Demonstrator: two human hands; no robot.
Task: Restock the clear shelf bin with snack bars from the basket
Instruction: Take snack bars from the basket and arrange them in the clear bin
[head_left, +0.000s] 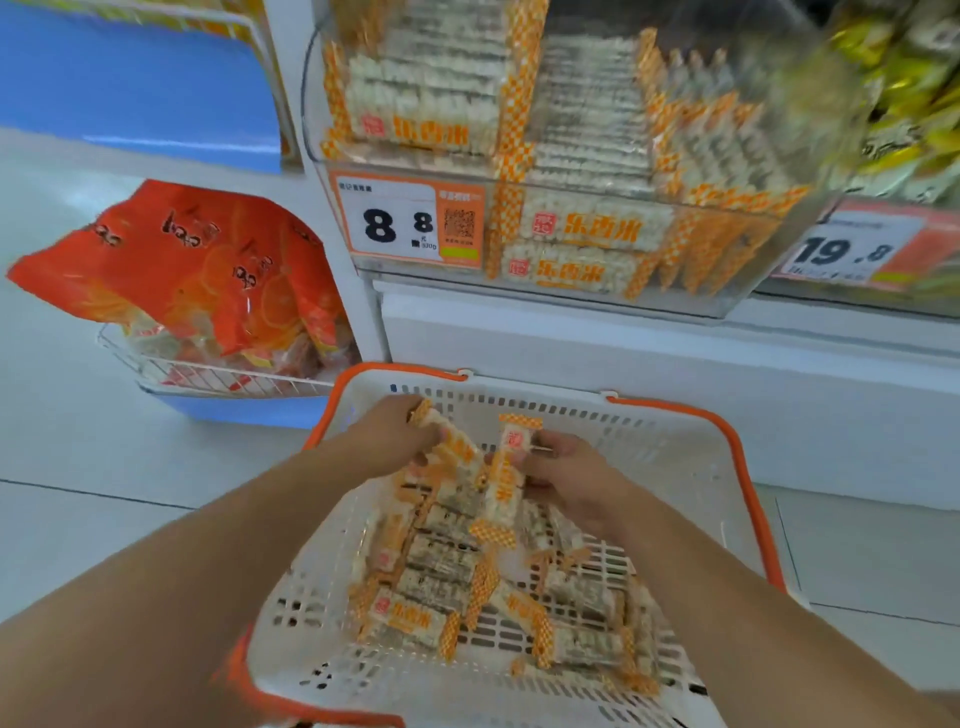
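Bright even light; soft shadows; wide-angle bending at edges; upper right corner motion-blurred.

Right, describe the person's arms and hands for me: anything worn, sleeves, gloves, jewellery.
Both arms are bare along all that shows, from the bottom edge of the picture to the wrists: no sleeves in view. The left hand and the right hand wear no gloves. No watch, bracelet or ring can be made out, though the picture is somewhat blurred.

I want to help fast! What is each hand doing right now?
Left hand: grips an orange-and-white wrapped snack bar over the white plastic basket.
Right hand: grips an upright orange-and-white snack bar.
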